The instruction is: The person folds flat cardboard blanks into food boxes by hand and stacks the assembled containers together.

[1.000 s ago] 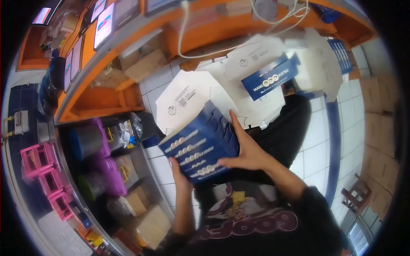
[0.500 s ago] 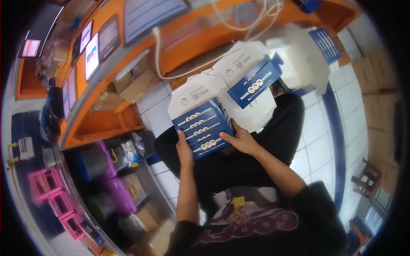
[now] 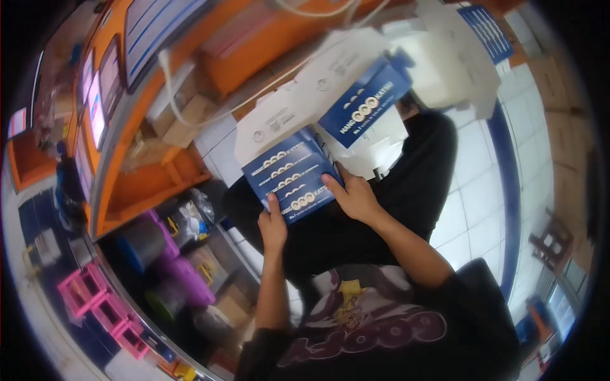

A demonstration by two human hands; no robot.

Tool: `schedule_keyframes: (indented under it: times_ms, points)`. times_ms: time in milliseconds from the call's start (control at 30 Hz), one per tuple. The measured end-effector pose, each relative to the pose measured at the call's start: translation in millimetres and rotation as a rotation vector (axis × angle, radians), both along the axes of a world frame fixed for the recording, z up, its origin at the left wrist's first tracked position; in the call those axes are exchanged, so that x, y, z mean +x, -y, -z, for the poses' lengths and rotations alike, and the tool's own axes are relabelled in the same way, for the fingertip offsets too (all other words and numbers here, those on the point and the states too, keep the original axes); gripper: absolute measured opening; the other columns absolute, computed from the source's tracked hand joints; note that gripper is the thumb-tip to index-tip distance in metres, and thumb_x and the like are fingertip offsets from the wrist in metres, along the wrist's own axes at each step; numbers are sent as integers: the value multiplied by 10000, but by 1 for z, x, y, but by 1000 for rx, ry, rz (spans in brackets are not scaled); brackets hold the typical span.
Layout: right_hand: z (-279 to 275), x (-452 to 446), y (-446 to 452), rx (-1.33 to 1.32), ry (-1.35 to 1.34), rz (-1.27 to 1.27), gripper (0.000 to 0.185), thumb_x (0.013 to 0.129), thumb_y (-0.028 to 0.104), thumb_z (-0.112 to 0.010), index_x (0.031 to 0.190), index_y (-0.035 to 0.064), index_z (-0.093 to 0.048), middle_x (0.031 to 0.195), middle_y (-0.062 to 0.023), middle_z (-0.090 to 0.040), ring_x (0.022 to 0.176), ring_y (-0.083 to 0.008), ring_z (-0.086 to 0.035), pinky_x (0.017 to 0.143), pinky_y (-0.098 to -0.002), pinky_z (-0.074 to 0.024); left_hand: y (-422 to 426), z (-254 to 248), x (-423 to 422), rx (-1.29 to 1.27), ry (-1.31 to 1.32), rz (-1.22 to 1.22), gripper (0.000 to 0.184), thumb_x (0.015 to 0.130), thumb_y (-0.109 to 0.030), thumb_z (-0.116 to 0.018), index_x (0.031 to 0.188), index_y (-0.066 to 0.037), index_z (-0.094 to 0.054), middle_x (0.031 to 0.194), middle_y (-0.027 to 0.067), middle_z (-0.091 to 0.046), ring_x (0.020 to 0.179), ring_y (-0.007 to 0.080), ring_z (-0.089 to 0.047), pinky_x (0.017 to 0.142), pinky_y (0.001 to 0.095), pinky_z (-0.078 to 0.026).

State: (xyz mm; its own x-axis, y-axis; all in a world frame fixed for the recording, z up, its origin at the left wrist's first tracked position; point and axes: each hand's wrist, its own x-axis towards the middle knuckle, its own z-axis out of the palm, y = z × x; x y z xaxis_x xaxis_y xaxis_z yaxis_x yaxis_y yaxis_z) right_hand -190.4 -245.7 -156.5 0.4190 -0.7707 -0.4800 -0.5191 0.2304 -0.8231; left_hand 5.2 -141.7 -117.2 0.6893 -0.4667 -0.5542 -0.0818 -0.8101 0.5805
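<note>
A stack of blue-and-white flat cardboard food boxes point(image 3: 293, 171), overlapped so several printed edges show, lies between my hands above my lap. My left hand point(image 3: 273, 225) grips the stack's lower left edge, thumb on top. On the right edge my right hand point(image 3: 356, 195) is closed, its thumb over the blue print and its other fingers partly hidden. Just beyond, another blue-printed box point(image 3: 365, 105) with white flaps rests near my right knee. White flaps with small grey print extend from the far side of the held stack.
More white and blue boxes point(image 3: 486, 32) lie at the upper right. An orange counter point(image 3: 105, 209) carries phones and tablets, with a white cable point(image 3: 168, 82) hanging from it. Pink baskets point(image 3: 82, 292) and purple containers point(image 3: 190, 279) are on the left. Brown cartons point(image 3: 549, 133) stand at the right.
The view has turned and shifted, so the counter sits further left. Both hands keep hold of the stack, which appears slightly more tilted.
</note>
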Motion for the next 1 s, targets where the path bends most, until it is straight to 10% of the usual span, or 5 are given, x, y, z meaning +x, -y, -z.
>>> schedule_keyframes:
  times_ms: [433,567,667,833,1000]
  points:
    - [-53,11,-16,8,380,-2,949,790,339,-892,1420,-84,-322,1377,-286,-443,1254,-319,-524,1029,-414,-476,-54,-18,11,-587,-640,-444,849,1008,-714,-391,1487,-17,-462,1407,146,-602,1329,304,-551,1119,462,-421]
    - [-118,0,-20,-378,265,-166,971,639,310,-936,1386,-32,-418,1400,-313,-426,1291,-485,-467,1107,-505,-405,-90,-46,57,-556,100,-287,804,1039,-686,-310,1368,11,-538,1209,146,-659,1094,246,-617,996,457,-479]
    - [-122,-5,-22,-646,308,-304,982,540,267,-941,1356,24,-453,1415,-318,-401,1275,-528,-446,1078,-570,-406,-43,-141,33,-644,308,-206,600,1072,-481,-484,1384,30,-512,1183,156,-666,1046,222,-638,953,375,-502]
    - [-133,-23,-16,-723,293,-508,901,530,270,-947,1325,114,-551,1405,-300,-429,1270,-509,-464,1061,-548,-447,3,-164,18,-405,-375,22,614,891,-56,-792,1390,38,-447,1196,158,-669,1015,180,-657,891,316,-539]
    - [-134,-27,-17,-783,255,-576,837,525,279,-946,1290,193,-620,1411,-294,-440,1276,-488,-472,1052,-528,-471,9,-153,-4,-409,-158,230,700,797,-97,-883,1336,40,-457,1180,177,-680,1049,205,-668,906,349,-554]
